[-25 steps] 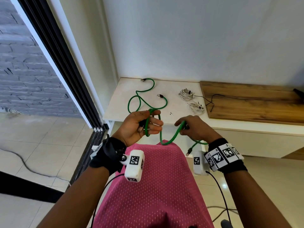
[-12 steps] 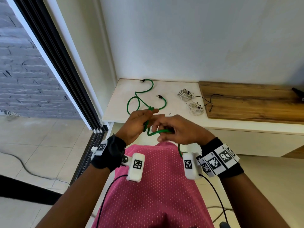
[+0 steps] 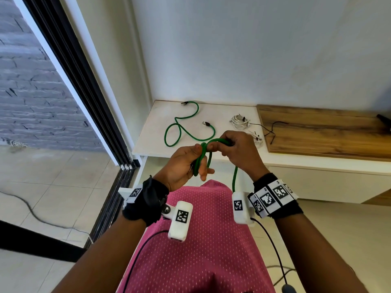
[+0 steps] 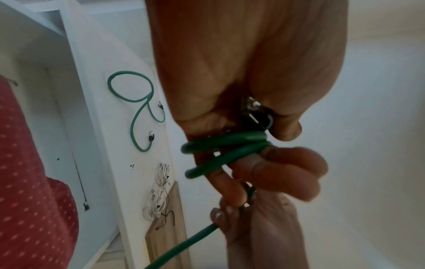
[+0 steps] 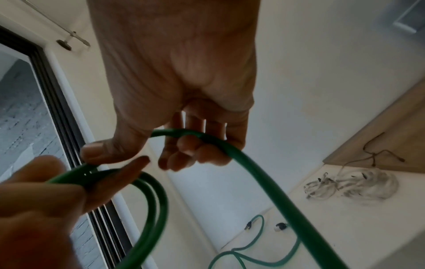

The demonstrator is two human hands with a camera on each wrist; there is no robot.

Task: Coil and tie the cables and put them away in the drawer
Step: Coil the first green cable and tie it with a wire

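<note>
I hold a thick green cable in front of me, above my pink shirt. My left hand grips its loops, with the cable's black plug tucked under the thumb. My right hand curls round the cable's free length and lays it over toward the left hand; the tail hangs down below. A second green cable lies loose on the white cabinet top. Two white coiled cables lie further right. No drawer front is clearly visible.
A wooden top with a thin black wire adjoins the white surface at right. A black sliding door frame stands at left, with tiled floor and a floor cable. A white wall is behind.
My right hand came in from the right, met the left hand, then rose up and over it, laying another turn of green cable onto the loops. The hanging slack has shortened.
</note>
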